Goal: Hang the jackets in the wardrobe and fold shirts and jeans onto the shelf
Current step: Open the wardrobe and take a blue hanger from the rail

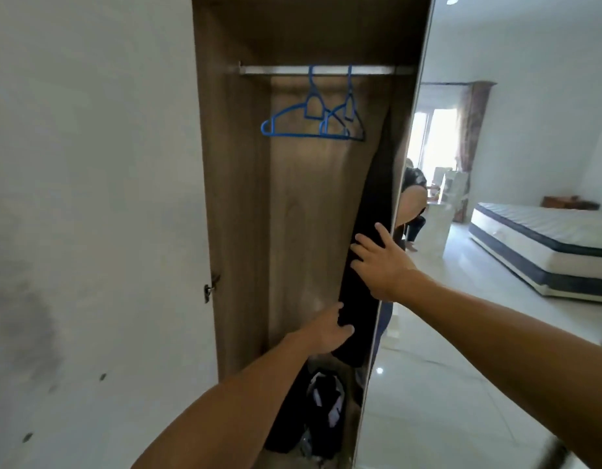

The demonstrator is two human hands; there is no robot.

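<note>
The open wooden wardrobe (pixel 238 198) has a metal rail (pixel 275 70) with two empty blue hangers (pixel 313 121) on it. A long black garment (pixel 355 299) hangs down the wardrobe's right side; its top is hidden. My left hand (pixel 326 333) grips the garment's lower part, thumb on one side and fingers curled round the other. Higher up, my right hand (pixel 380 262) rests flat on the garment with its fingers spread and straight. A heap of dark and light clothes (pixel 323 401) lies on the wardrobe floor below my hands.
A white wall (pixel 89 198) is to the left of the wardrobe. To the right, past a glossy door edge (pixel 374 333), I see a tiled room with a bare mattress (pixel 546 245), a curtain (pixel 472 130), and a person (pixel 414 198) bent over.
</note>
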